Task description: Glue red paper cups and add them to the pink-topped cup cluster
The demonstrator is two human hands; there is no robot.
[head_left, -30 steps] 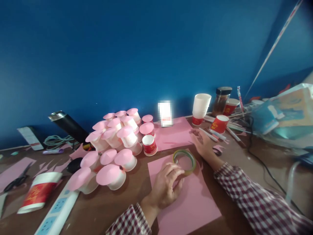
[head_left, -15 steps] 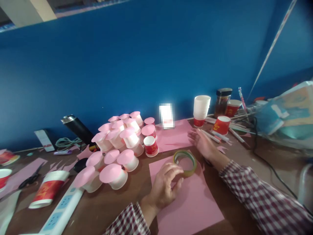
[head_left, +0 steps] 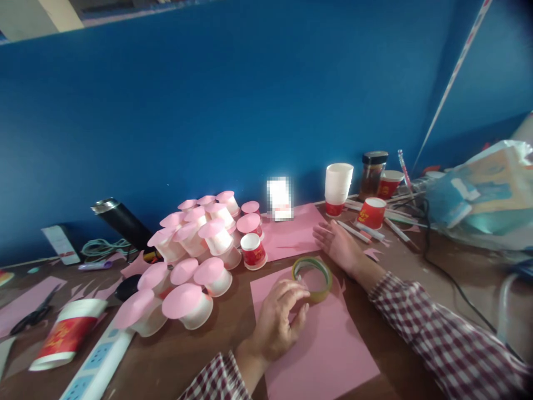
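Sliding a little toward the wall since half a second ago, the right hand point(head_left: 339, 246) is lying flat and open on the brown worktop point(head_left: 437, 272), its grip wide and holding nothing, just beyond the tape roll point(head_left: 312, 271). The left hand point(head_left: 278, 318) is staying on the near pink sheet point(head_left: 320, 339), its curled fingers point(head_left: 296, 289) pinching the roll's near edge; the roll itself is sitting where it was, on that sheet's far corner. To the left, a heap of pink-capped cups point(head_left: 195, 250) is crowding the worktop, with a red cup point(head_left: 254, 251) just beside the sheet. Behind the right hand, pens point(head_left: 353, 230) and a stack of white cups point(head_left: 338, 186) are lying close by.
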